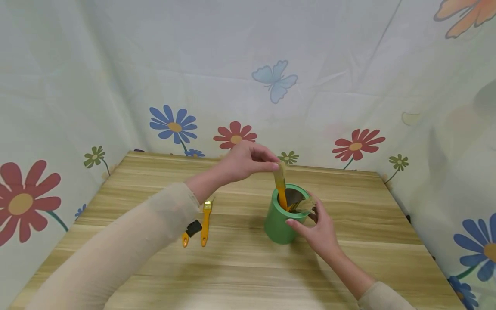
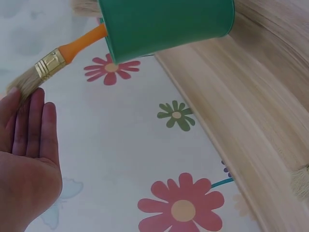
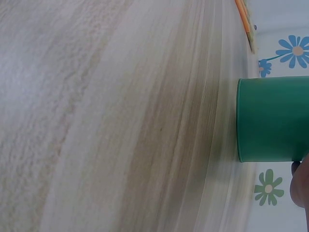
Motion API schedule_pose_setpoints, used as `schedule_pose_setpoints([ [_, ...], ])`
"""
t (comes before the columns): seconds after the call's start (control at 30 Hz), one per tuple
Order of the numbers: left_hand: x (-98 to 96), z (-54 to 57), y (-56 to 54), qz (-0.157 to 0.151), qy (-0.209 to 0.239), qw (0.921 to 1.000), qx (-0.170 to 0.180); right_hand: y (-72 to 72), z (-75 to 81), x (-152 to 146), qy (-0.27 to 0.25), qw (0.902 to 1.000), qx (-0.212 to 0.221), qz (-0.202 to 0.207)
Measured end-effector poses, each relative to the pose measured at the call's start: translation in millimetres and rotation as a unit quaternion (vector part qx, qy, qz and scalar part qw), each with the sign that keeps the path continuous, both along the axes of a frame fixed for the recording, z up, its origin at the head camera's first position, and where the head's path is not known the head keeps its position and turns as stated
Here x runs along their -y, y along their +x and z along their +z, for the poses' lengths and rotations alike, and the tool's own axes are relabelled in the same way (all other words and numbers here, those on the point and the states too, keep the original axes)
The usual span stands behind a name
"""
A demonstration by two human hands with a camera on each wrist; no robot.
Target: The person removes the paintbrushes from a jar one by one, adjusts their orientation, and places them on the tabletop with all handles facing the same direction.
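Right of center, lower half of the head view: green can (image 1: 280,229) upright on the wood-grain desk (image 1: 240,277), mouth up, dark inside
Held brush (image 1: 280,185): at the can's mouth, bristles up, orange handle reaching down into the opening; left wrist view shows pale bristles and a gold-toned ferrule
Left hand (image 1: 251,162): near center of the frame, higher than the can; grip pinching the held brush by its bristles, thumb against fingers
Right hand (image 1: 320,232): at the can's right side; grip curled round the can, thumb on the near wall below the rim, other fingers partly hidden
Second brush (image 1: 305,205): in the can, pale bristles leaning over the right rim, next to the right hand
Loose brushes (image 1: 206,224): left of center, two lying side by side on the desk, orange handles toward the viewer; the left one has a black part, and the left sleeve (image 1: 128,241) partly covers it
Backdrop (image 1: 329,47): pale cloth around the desk, printed with flowers, blue butterfly (image 1: 275,82) at upper center
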State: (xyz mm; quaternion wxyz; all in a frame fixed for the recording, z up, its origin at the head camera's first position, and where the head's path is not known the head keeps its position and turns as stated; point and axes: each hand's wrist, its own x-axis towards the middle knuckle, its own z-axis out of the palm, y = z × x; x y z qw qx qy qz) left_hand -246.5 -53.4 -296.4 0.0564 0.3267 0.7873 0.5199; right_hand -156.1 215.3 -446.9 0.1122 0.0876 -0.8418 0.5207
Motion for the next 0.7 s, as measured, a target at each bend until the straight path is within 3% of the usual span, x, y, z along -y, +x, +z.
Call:
schedule_pose_setpoints([
  [0.33,6.9,14.5,3.0,0.023,0.035,0.9987,0.028,-0.8,-1.3,0.0,-0.004,1.0000,-0.003,0.000],
  [0.7,23.1,24.2,3.6,0.047,0.057,0.9970,0.024,-0.9,-2.1,0.0,-0.001,0.9999,-0.015,0.000],
])
